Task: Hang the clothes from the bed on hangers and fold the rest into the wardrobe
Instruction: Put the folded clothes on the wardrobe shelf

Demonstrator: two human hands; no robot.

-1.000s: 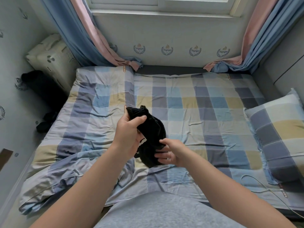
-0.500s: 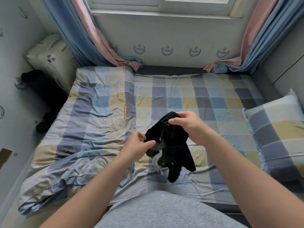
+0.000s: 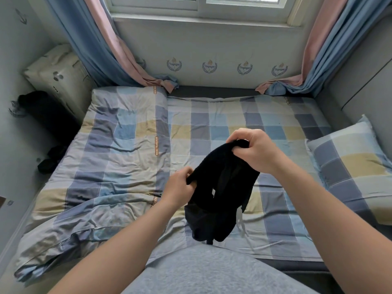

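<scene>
A small black garment [image 3: 220, 194] hangs in the air above the near part of the bed [image 3: 222, 128]. My left hand [image 3: 180, 185] pinches its lower left edge. My right hand [image 3: 252, 149] grips its top edge, higher and further right. The cloth droops between and below both hands, and a pale cord dangles from its right side. The bed carries a checked sheet in blue, grey and yellow.
A checked duvet [image 3: 99, 166] lies rumpled over the bed's left half. A matching pillow [image 3: 356, 166] sits at the right. Dark clothing [image 3: 51, 160] lies in the gap by the left wall, below a pale storage bag [image 3: 57, 75]. Curtains hang at both sides of the window.
My right hand has moved from the garment's lower part up to its top edge and lifted it. My left hand dropped to the lower left edge. The bunched garment now hangs opened out.
</scene>
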